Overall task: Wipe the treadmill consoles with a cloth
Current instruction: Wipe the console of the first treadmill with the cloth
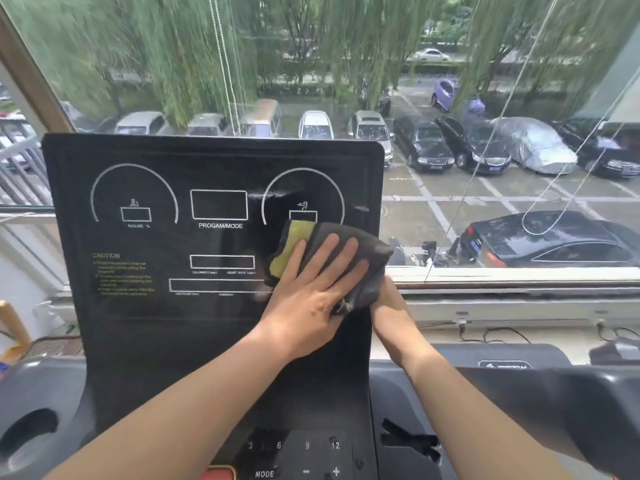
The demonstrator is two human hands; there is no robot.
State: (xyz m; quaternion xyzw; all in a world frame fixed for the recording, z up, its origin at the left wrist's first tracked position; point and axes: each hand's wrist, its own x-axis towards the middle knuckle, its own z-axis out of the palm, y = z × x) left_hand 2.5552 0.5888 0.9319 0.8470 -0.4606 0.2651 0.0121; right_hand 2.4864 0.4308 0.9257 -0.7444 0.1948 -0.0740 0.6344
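**Item: treadmill console, cloth on it, two hands**

Hidden or unclear:
- Right hand (388,306) sits at the right edge of the console (214,237). Its fingers go out of sight behind the cloth (349,258) and the panel edge, so I cannot tell whether it grips anything or lies slack.
- The lower right corner of the panel is covered by the cloth and the left hand (311,292).
- The yellow small print under the heading is too blurred to read.
- A red button (218,472) is cut off by the bottom edge.
- A logo plate (504,364) on the grey housing at right is half hidden and unreadable.
- The cup holder (31,431) at lower left is partly out of frame.

Cloth: dark grey with a yellow-green face folded outward. It lies flat against the panel below the right-hand dial with the running figure and reaches the panel's right edge.

Left hand: fingers straight and spread, palm pressing the cloth to the panel without gripping it.

Legible writing:
- "PROGAM/MODE" (spelled so) under the centre box.
- "CAUTION" in yellow at left.
- "INCLINE %", "CALORIES" and "HEART RATE", faint.
- "3", "6", "9", "12", "MODE", "–" and "+" on the keys below.

Beyond the window (485,220): parked cars (422,147) and trees.
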